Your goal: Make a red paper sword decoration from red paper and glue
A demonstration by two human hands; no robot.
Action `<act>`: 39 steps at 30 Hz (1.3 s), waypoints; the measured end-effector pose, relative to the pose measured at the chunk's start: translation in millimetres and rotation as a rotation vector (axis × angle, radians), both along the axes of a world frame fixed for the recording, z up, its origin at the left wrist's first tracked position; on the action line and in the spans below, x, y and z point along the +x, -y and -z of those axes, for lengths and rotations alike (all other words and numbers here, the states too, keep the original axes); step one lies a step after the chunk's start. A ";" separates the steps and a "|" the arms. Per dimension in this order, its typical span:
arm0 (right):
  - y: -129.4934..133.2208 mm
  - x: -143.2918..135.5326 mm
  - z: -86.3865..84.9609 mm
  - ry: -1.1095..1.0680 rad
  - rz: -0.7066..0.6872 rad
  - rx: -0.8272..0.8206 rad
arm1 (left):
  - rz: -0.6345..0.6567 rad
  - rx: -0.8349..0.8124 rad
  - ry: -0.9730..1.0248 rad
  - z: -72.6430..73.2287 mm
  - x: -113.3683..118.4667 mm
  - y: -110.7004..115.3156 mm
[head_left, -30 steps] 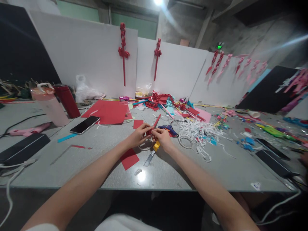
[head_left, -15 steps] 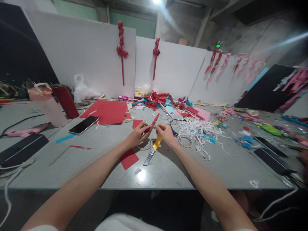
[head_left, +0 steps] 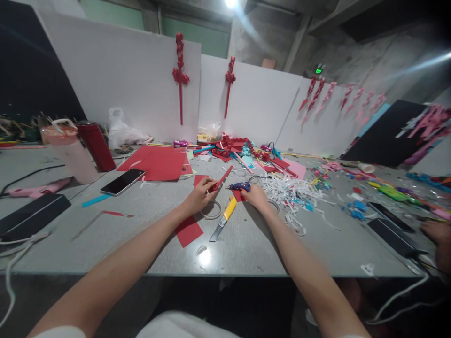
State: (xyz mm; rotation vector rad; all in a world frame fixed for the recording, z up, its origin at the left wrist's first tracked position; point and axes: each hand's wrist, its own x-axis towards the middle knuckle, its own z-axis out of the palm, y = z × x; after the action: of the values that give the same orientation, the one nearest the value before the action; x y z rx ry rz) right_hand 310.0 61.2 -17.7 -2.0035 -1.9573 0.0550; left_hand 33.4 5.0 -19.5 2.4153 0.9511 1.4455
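My left hand is closed round a thin red paper strip that points up and to the right. To its right, my right hand grips a dark blue glue gun, its nozzle pointing left toward the strip. A red paper piece lies under the glue gun. Between and below the hands rests a yellow utility knife with its blade out. A ring lies beside my left hand, and a red paper square is partly under my left wrist.
White paper shreds are heaped at the right. A phone, large red sheets, a pink bottle and a red flask stand or lie at the left. Another person's hand is at the far right edge.
My right hand has left the red strip, moved right and taken hold of the glue gun. My left hand still holds the strip in nearly the same place.
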 end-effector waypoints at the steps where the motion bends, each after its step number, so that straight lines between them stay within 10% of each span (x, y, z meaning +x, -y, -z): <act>1: -0.3 0.3 0.1 -0.005 -0.003 0.004 | -0.005 -0.003 0.001 0.1 -0.1 -0.2; 19: 21.3 -14.8 -21.2 -0.452 -0.126 0.609 | -0.099 -0.141 0.175 2.5 1.5 -4.4; 39: 34.8 -34.7 -5.9 -0.302 -0.503 0.639 | -0.214 -0.086 0.334 -9.2 6.3 4.2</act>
State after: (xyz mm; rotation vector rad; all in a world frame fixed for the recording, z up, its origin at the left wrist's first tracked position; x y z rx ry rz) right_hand 275.3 26.4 -11.8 -1.0215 -1.9080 -0.1252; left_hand 39.7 0.8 -10.3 1.9743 1.1839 1.7672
